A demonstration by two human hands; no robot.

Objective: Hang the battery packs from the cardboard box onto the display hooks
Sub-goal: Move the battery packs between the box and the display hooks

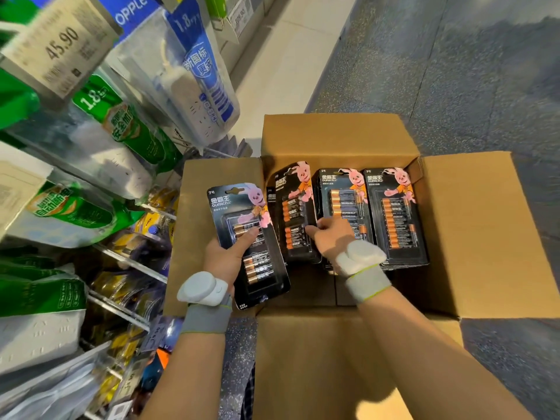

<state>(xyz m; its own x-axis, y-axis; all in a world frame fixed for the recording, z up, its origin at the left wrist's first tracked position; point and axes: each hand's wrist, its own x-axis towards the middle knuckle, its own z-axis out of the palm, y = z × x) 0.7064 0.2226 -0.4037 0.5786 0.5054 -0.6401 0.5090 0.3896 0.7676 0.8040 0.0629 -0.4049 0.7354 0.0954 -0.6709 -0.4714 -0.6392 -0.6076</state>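
An open cardboard box (472,231) sits on the floor with several black battery packs stacked inside. My left hand (225,259) grips one black battery pack (242,207) by its left edge, thumb across its front, raised above the box's left flap. My right hand (331,234) reaches into the box, with its fingers curled round the edge of a tilted battery pack (292,204). Two more packs (391,213) lie flat to the right. The display hooks (127,259) are at the left, partly hidden by hanging goods.
Hanging power strips in green and blue packaging (127,128) fill the rack at left, with a price tag reading 45.90 (60,43). Yellow packs (151,222) hang lower down. Grey speckled floor (454,71) spreads behind and right of the box.
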